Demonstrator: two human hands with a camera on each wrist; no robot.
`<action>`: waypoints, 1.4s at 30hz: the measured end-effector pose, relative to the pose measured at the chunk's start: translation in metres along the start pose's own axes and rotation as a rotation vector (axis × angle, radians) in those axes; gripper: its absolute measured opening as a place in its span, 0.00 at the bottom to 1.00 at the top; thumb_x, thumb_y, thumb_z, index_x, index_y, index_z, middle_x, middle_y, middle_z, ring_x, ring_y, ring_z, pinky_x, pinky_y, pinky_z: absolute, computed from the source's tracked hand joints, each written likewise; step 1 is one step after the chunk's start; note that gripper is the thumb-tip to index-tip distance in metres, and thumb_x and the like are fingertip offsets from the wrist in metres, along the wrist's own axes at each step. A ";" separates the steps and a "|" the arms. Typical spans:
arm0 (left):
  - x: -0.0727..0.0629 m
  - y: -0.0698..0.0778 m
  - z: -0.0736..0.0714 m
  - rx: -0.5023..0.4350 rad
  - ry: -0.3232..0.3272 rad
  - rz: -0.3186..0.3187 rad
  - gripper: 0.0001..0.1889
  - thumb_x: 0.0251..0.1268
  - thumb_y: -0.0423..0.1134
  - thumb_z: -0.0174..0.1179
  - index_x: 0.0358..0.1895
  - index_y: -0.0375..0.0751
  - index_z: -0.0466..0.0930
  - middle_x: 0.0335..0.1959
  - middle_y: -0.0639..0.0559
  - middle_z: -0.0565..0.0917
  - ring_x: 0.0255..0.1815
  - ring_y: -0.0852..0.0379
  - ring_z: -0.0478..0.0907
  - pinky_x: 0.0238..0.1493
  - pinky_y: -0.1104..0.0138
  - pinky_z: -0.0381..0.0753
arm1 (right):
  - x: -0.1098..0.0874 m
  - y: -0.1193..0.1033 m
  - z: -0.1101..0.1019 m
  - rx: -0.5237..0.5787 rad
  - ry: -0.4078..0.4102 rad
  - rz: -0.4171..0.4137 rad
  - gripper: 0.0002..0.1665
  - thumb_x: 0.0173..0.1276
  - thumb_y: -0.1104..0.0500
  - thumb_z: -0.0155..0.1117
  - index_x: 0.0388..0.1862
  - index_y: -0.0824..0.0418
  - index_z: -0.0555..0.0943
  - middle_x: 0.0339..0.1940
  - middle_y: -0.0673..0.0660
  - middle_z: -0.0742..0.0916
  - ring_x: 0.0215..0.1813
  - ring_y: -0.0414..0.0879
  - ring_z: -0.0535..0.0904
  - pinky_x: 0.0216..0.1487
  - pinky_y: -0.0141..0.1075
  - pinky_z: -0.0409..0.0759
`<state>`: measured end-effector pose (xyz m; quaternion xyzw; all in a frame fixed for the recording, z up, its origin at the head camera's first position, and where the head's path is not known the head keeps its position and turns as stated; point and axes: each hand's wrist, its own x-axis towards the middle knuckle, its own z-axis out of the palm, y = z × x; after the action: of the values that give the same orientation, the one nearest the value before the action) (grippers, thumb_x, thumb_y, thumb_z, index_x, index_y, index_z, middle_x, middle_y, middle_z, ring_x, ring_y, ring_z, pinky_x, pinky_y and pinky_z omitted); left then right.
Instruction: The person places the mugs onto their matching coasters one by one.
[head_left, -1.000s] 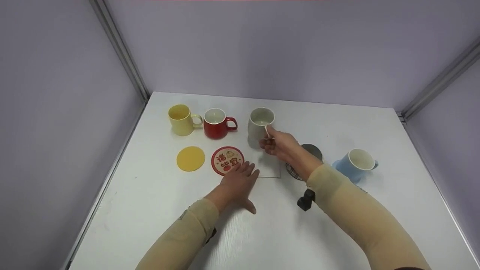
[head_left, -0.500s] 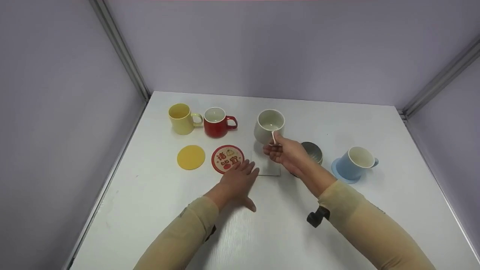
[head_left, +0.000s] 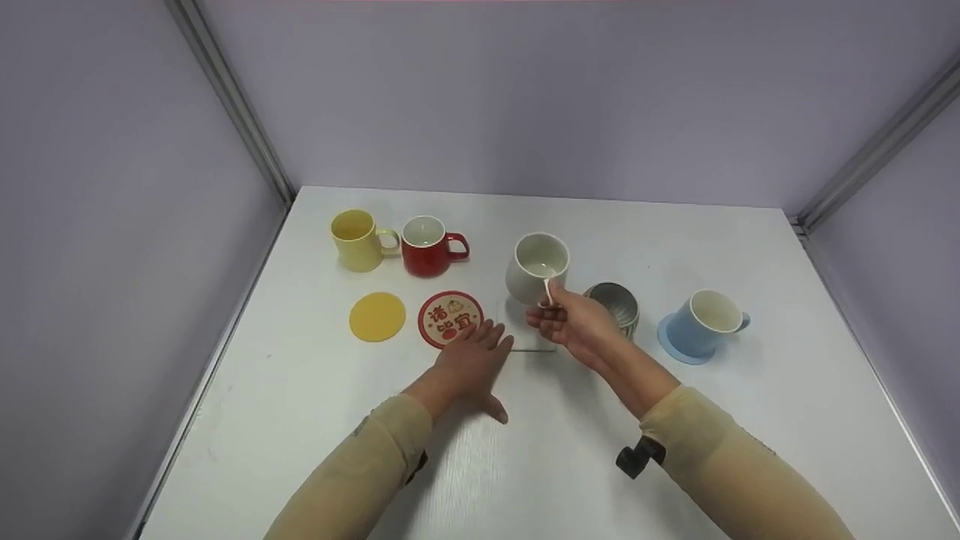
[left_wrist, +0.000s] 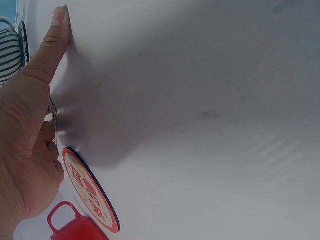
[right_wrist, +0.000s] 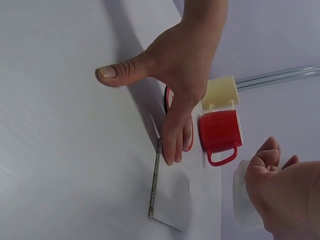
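While the right hand (head_left: 574, 321) grips the handle of a pale, off-white, rounded mug (head_left: 532, 274) with a glossy, ceramic look, that mug has come nearer the person over the last second, from behind a flat, square, white coaster (head_left: 526, 336) to a place over its back part, as the head view has it. By my judgement that makes this a carry in progress, the mug held up rather than set down. The thumb and fingers are closed on the handle; the left hand (head_left: 474, 367) lies with fingers stretched out and thumb spread, clasping nothing, in the same spot as a second ago, between the square coaster and a round, red-rimmed coaster (head_left: 451, 319) with printed characters. From the head alone the mug's height is hard to tell, but the right wrist view shows it off to one side of the coaster and against the wall, so it looks raised. That view also shows left fingertips at the square coaster's end, while the handle in the right hand's grasp is hidden there. Only the left wrist view shows the left palm.
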<state>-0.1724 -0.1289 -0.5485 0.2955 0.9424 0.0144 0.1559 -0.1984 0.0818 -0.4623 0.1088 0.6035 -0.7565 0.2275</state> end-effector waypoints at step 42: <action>-0.005 -0.001 0.000 0.003 0.027 -0.009 0.70 0.42 0.79 0.75 0.86 0.44 0.55 0.87 0.43 0.53 0.88 0.44 0.45 0.86 0.51 0.46 | 0.002 0.047 -0.003 0.004 0.016 0.046 0.30 0.89 0.48 0.47 0.60 0.77 0.74 0.43 0.63 0.87 0.44 0.48 0.88 0.52 0.39 0.86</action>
<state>-0.1687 -0.1328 -0.5476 0.2912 0.9458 0.0164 0.1428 -0.1783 0.0768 -0.5045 0.1290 0.6012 -0.7513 0.2398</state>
